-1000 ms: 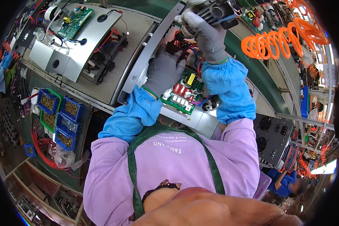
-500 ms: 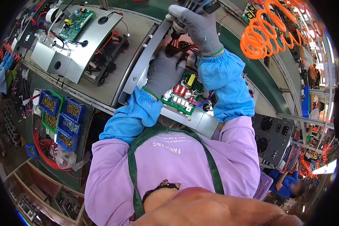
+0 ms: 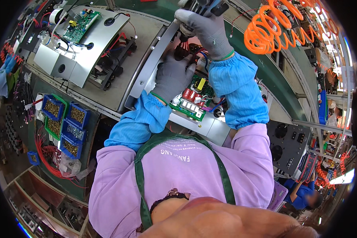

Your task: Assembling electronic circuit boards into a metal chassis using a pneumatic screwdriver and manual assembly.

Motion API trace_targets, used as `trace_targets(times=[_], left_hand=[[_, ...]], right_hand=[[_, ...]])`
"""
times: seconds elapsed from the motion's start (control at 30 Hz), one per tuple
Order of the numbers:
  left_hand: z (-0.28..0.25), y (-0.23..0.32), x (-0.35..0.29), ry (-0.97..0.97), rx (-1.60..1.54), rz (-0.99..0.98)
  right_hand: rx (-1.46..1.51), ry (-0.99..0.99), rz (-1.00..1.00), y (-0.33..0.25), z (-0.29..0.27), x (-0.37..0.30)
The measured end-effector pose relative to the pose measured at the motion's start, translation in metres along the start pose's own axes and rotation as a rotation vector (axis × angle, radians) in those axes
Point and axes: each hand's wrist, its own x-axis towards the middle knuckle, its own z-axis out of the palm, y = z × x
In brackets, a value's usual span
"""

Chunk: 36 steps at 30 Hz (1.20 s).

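My right hand, in a grey glove, is wrapped round a power screwdriver with a dark body. Its nose points down into a grey metal chassis, over a dark round part with reddish wires. My left hand, gloved too, reaches into the chassis beside that part. Its fingers curl at the part and the wires, the tips partly hidden; what they hold I cannot make out. Close to my left wrist lies a green circuit board with red, white and yellow components.
At left stands another opened metal unit with a circuit board on top. Blue bins of screws sit below it, near red wires. An orange coiled hose hangs at right, above a black panel. Another person is at far right.
My right hand and the screwdriver have shifted slightly left. The orange coiled hose has swung to the left and up. My left hand stays in the same place.
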Motion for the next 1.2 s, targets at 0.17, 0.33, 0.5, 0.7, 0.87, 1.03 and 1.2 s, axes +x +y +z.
trace_targets(times=[0.17,0.33,0.5,0.7,0.87,1.03,1.2], left_hand=[[0.002,-0.002,0.0,0.059,-0.021,0.066],[0.005,-0.001,0.0,0.04,0.0,0.042],[0.009,-0.009,-0.001,0.064,-0.013,0.045],[0.006,-0.005,0.0,0.027,-0.069,0.027],[0.004,-0.003,0.0,0.027,-0.066,0.018],[0.008,-0.006,0.001,0.029,-0.042,0.023],[0.008,-0.005,0.0,0.038,-0.04,0.027]], right_hand=[[-0.045,0.046,-0.09,0.01,-0.001,0.001],[-0.022,-0.065,-0.252,0.015,-0.004,0.004],[-0.068,0.059,-0.014,0.004,0.004,-0.004],[-0.058,0.058,0.014,-0.001,0.004,-0.007],[-0.125,0.045,0.017,-0.003,0.0,-0.007],[-0.054,0.059,-0.026,0.001,0.001,-0.006],[-0.028,0.01,-0.006,0.002,-0.003,-0.005]])
